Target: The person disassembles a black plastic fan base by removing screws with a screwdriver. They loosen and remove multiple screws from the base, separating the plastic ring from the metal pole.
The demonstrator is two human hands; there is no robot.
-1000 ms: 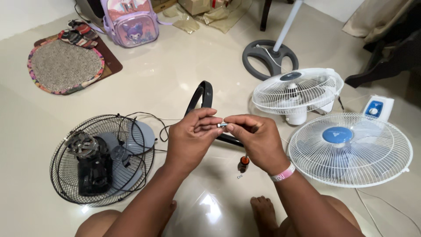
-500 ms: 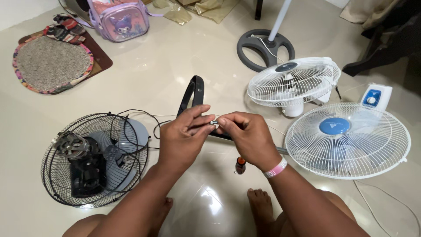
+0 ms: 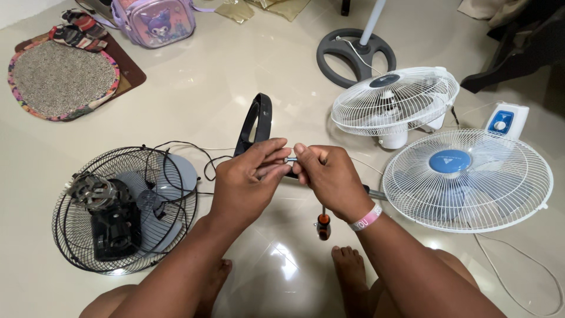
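Observation:
My left hand (image 3: 247, 179) and my right hand (image 3: 329, 176) meet at the centre of the view, fingertips together. Between them they pinch a small silver metal part (image 3: 291, 159), like a short bolt or bush. A pink wristband sits on my right wrist. Just below my right hand a screwdriver (image 3: 323, 225) with an orange and black handle rests on the floor. Behind my hands a black curved fan ring (image 3: 255, 125) stands on edge.
A black fan guard (image 3: 76, 235) at the left holds a motor, a grey blade and a cord. Two white fan heads (image 3: 394, 103) (image 3: 471, 188) lie at the right, with a grey stand base (image 3: 347, 56) behind. A round mat and purple backpack are far left. My feet are below.
The view has shifted a little, so everything sits lower and closer. My hands stay joined on the small metal part, with only slight finger movement.

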